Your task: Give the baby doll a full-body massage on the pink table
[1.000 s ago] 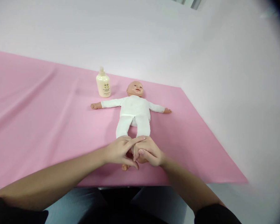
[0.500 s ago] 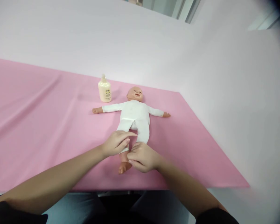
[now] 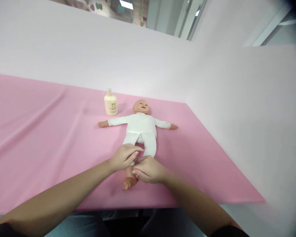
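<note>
Bare forearms, dark sleeves, pale trousers.

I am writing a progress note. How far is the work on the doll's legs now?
Done: the doll lies face up, fully dressed in white. In hand: the left hand rests on one lower leg, the right hand covers the other; one bare foot shows. Left: the bottle stands apart, untouched.

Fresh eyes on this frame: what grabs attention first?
A baby doll in a white suit lies face-up, arms spread, mid-way along the pink cloth-covered table. The left hand and right hand rest on its lower legs. A cream lotion bottle stands upright behind the doll's arm.
</note>
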Demonstrator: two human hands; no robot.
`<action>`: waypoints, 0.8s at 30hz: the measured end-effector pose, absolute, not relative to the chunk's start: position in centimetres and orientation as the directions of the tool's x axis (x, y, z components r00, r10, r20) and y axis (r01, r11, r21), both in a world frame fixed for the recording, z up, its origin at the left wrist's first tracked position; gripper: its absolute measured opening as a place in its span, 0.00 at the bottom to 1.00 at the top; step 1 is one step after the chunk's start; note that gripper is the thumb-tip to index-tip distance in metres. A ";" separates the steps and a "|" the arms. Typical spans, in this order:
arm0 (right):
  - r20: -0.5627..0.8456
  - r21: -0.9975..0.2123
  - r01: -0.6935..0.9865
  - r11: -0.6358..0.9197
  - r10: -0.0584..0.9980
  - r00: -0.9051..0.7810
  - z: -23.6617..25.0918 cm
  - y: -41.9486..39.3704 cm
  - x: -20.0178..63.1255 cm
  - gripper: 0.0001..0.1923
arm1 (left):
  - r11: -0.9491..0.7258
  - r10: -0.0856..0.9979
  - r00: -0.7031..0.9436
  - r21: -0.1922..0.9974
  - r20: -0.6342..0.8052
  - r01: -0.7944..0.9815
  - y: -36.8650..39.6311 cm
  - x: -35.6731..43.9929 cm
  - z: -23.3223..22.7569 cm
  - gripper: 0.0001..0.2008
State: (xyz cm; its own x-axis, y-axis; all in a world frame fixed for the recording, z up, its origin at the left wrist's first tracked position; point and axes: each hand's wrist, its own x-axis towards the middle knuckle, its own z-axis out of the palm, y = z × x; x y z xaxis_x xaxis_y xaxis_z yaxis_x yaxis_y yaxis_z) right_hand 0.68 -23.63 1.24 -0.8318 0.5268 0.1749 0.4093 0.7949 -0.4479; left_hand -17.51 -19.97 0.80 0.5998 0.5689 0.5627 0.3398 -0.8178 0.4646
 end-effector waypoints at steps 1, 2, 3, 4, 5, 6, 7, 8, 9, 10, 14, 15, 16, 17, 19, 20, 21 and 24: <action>0.140 -0.501 0.437 0.747 0.568 -0.811 1.5 -23.7 0.6 0.17 | -0.818 0.570 0.600 0.462 0.562 0.344 -20.0 -17.5 0.9 0.17; 0.109 -0.547 0.464 0.697 0.608 -0.786 1.7 -23.7 0.5 0.17 | -0.817 0.571 0.599 0.458 0.561 0.349 -20.0 -17.5 0.9 0.17; 0.089 -0.580 0.487 0.652 0.645 -0.759 2.0 -23.8 0.4 0.16 | -0.818 0.571 0.599 0.455 0.562 0.353 -20.1 -17.5 1.0 0.18; 0.083 -0.602 0.504 0.620 0.676 -0.732 2.2 -23.8 0.3 0.16 | -0.818 0.572 0.598 0.452 0.562 0.357 -20.1 -17.5 1.0 0.18; 0.090 -0.612 0.514 0.601 0.698 -0.710 2.4 -23.9 0.2 0.15 | -0.818 0.571 0.597 0.449 0.563 0.359 -20.1 -17.5 1.0 0.18; 0.100 -0.616 0.518 0.593 0.711 -0.696 2.4 -23.9 0.1 0.15 | -0.818 0.571 0.596 0.447 0.564 0.360 -20.1 -17.5 0.9 0.18; 0.112 -0.617 0.518 0.592 0.717 -0.688 2.4 -23.9 0.1 0.14 | -0.818 0.571 0.592 0.447 0.568 0.361 -20.0 -17.5 0.9 0.17; 0.129 -0.612 0.516 0.600 0.719 -0.683 2.3 -23.9 0.0 0.14 | -0.817 0.574 0.588 0.451 0.570 0.360 -20.0 -17.4 0.8 0.17; 0.156 -0.600 0.513 0.615 0.718 -0.679 2.1 -23.9 0.1 0.14 | -0.814 0.577 0.584 0.458 0.570 0.357 -20.0 -17.4 0.8 0.17; 0.197 -0.583 0.505 0.637 0.713 -0.673 1.9 -23.9 0.1 0.15 | -0.809 0.583 0.580 0.470 0.568 0.352 -19.9 -17.4 0.7 0.17; 0.460 -0.526 0.457 0.717 0.692 -0.557 1.6 -23.5 0.5 0.12 | -0.759 0.633 0.555 0.573 0.540 0.308 -20.0 -17.4 0.7 0.16; 0.521 -0.530 0.445 0.722 0.691 -0.501 1.6 -23.3 0.5 0.11 | -0.731 0.657 0.547 0.616 0.519 0.294 -20.1 -17.4 0.7 0.16; 0.569 -0.540 0.437 0.720 0.694 -0.441 1.8 -23.2 0.6 0.10 | -0.695 0.686 0.533 0.662 0.495 0.280 -20.2 -17.4 0.8 0.16; 0.605 -0.555 0.433 0.710 0.702 -0.376 1.9 -22.9 0.7 0.09 | -0.656 0.716 0.513 0.706 0.472 0.267 -20.1 -17.4 1.0 0.16; 0.633 -0.604 0.446 0.661 0.737 -0.235 2.1 -22.4 0.9 0.08 | -0.589 0.773 0.451 0.770 0.447 0.246 -19.7 -17.3 1.4 0.16; 0.622 -0.638 0.461 0.617 0.765 -0.164 2.1 -22.1 1.1 0.09 | -0.566 0.795 0.412 0.788 0.445 0.241 -19.1 -17.2 1.6 0.16; 0.595 -0.679 0.473 0.562 0.798 -0.093 2.0 -21.7 1.3 0.11 | -0.548 0.814 0.373 0.801 0.446 0.239 -18.3 -17.0 2.0 0.16; 0.447 -0.814 0.450 0.368 0.891 0.077 1.0 -20.3 2.1 0.21 | -0.503 0.856 0.277 0.828 0.437 0.249 -14.0 -15.8 3.2 0.16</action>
